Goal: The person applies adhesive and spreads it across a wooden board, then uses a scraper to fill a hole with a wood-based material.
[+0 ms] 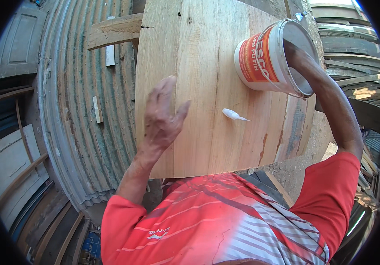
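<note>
A wide panel of joined pale wooden boards [203, 66] lies in front of me. My left hand [161, 115] rests flat on its left part, fingers together and pointing away. A white plastic bucket with an orange label [263, 59] stands tilted on the panel's right side. My right hand reaches inside the bucket and is hidden by its wall; only the wrist and forearm [327, 95] show. A small white blob of paste [232, 114] lies on the boards between my two hands.
Corrugated grey metal sheeting [79, 110] lies left of the panel with small wood offcuts [97, 109] on it. A rough wooden beam [112, 31] sticks out at the upper left. Stacked timber [353, 84] is at the right, old door panels [8, 159] at the far left.
</note>
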Tool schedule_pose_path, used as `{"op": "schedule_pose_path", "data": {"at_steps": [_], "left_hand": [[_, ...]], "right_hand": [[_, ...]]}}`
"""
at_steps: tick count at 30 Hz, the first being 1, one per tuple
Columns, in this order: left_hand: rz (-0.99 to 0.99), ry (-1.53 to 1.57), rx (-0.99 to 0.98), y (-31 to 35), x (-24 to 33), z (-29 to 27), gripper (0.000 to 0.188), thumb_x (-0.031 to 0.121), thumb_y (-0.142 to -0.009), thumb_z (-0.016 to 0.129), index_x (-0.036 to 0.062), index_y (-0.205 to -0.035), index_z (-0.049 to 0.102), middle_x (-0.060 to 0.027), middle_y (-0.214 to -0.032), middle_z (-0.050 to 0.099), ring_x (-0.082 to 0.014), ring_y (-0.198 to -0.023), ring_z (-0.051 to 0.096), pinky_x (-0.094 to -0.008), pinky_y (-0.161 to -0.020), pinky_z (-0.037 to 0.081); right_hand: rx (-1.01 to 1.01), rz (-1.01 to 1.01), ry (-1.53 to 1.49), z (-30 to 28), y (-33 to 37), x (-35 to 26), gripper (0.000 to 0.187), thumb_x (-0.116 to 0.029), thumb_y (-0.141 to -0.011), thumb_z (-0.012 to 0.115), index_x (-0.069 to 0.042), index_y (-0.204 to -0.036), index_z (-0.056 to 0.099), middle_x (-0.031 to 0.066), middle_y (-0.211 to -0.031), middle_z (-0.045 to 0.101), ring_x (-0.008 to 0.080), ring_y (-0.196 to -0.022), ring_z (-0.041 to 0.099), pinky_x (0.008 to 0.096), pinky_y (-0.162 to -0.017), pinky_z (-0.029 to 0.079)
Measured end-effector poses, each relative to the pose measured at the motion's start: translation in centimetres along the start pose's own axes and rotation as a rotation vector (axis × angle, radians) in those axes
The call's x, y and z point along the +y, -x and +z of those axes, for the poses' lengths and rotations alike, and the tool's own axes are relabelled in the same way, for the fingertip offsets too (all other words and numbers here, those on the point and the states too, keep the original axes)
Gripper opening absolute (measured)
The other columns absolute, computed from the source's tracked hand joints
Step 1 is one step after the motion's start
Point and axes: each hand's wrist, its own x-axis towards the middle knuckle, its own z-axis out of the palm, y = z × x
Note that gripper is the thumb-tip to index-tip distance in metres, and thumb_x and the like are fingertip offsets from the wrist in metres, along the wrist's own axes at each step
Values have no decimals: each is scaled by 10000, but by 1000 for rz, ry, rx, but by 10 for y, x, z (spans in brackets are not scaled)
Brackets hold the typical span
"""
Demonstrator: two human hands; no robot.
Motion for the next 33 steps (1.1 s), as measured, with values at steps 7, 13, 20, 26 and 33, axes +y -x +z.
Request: {"op": "schedule_pose_path", "data": {"at_steps": [7,13,20,26,33], "left_hand": [[198,379,-226,-92,35,107,988,257,-862,877,99,-1641,291,-247,-1458,554,-422,-1342,553,-498,-1156,479],[127,316,-226,-117,58,152,1008,248,-815,910,135,-1638,339,-203,-1347,626,-382,-1280,582,-496,-1106,510],[104,643,-532,-134,58,173,784,195,-886,848,93,-1568,476,-185,-1210,703,-340,-1123,684,-441,-1036,555],[12,181,-203,-105,25,102,345,193,-993,734,16,-1286,689,-179,-1222,720,-288,-1043,726,-398,-925,591],[-25,-295,171,-33,-30,20,436,172,-960,759,24,-1356,656,-182,-1346,669,-345,-1267,632,-443,-1086,517]], "right_hand": [[439,105,-337,-31,46,18,141,-68,-915,719,2,-1035,702,130,-852,698,277,-803,706,386,-852,584],[613,-33,-789,-33,144,56,90,-71,-1017,708,-22,-1091,722,-8,-1001,712,77,-912,647,268,-877,536],[763,-194,-1175,-25,160,-37,69,3,-991,716,13,-1059,722,19,-993,741,68,-904,662,244,-830,553],[712,-110,-1107,10,57,-104,86,-76,-964,715,-1,-1006,722,133,-847,693,209,-720,654,355,-709,541],[873,-107,-879,44,-42,-117,172,-123,-959,709,-5,-1081,688,165,-1069,728,363,-1018,707,442,-872,565]]}}
